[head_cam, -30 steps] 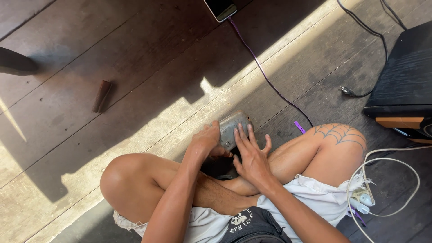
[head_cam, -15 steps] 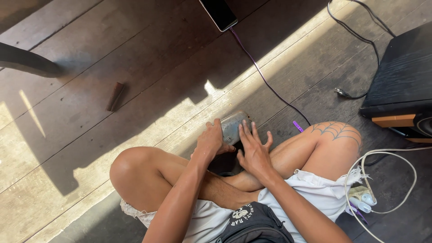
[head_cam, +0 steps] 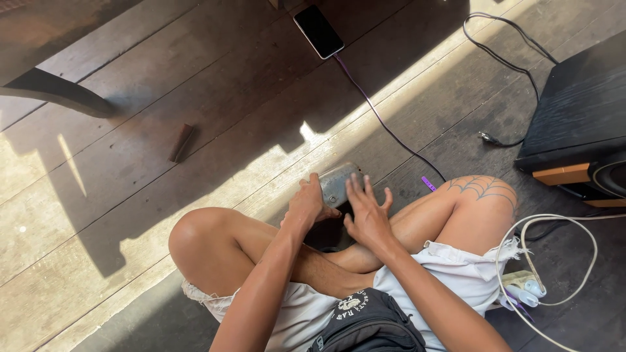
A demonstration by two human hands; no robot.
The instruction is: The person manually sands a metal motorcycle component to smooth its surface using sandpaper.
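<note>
left hand [head_cam: 305, 207]: fingers wrap the grey case [head_cam: 340, 182], just above our crossed legs | right hand [head_cam: 366, 214]: fingers spread, tips against case | we steady it on the floor [head_cam: 130, 215], phone [head_cam: 318, 31] well beyond

The person sat cross-legged on the plank floor [head_cam: 130, 130], with a flat metal piece [head_cam: 339, 184] before the knees, between the left hand [head_cam: 308, 203] and right hand [head_cam: 366, 215]. A phone [head_cam: 318, 31] lay farther ahead, its cable [head_cam: 381, 120] running back toward the right knee. A speaker box [head_cam: 580, 117] stood to the right, a small wooden block [head_cam: 181, 142] to the left.
</note>
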